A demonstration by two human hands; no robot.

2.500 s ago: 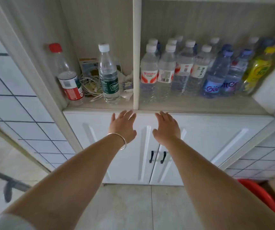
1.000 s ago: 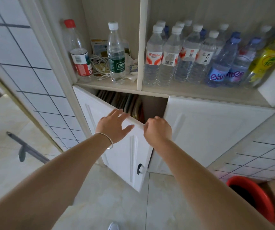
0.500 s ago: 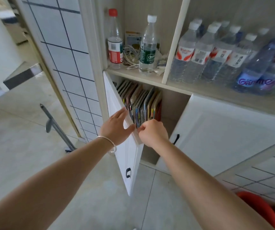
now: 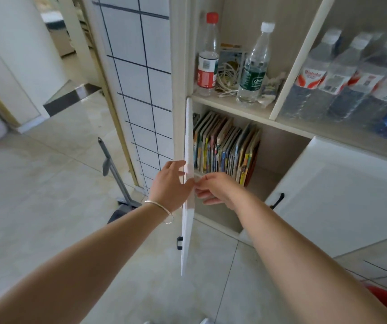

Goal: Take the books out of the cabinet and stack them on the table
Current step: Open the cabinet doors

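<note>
So this is the opening-up stage, no book is out yet. Biggest thing first: the cabinet (image 4: pixel 288 127) is taking up the right half of the view, with water bottles (image 4: pixel 342 73) lining its open shelf and the right door (image 4: pixel 342 195) sitting closed or nearly so, its black handle showing at the edge. The left door (image 4: pixel 187 183) is standing swung out toward the camera, seen almost edge-on.

Behind it the books (image 4: pixel 225 148) are sitting upright in a tight row in the lower left compartment, leaning a bit to the right, with bare shelf space beside them. No table is showing anywhere here, so I'm guessing it's off behind or to the side.

Hands: the left hand (image 4: pixel 171 183) is resting flat on the outer face of the door, fingers fairly straight, not wrapping anything. The right hand (image 4: pixel 216 190) is hanging at the door's inner edge with fingers loosely curled; I can't tell whether it's actually pinching the edge or just touching it.

Next move, I reckon, is letting go of the door and reaching the right hand into the compartment. That row is looking packed, so gripping a few spines at once and sliding them out level is probably the way, while the door is kept out of the way.
</note>
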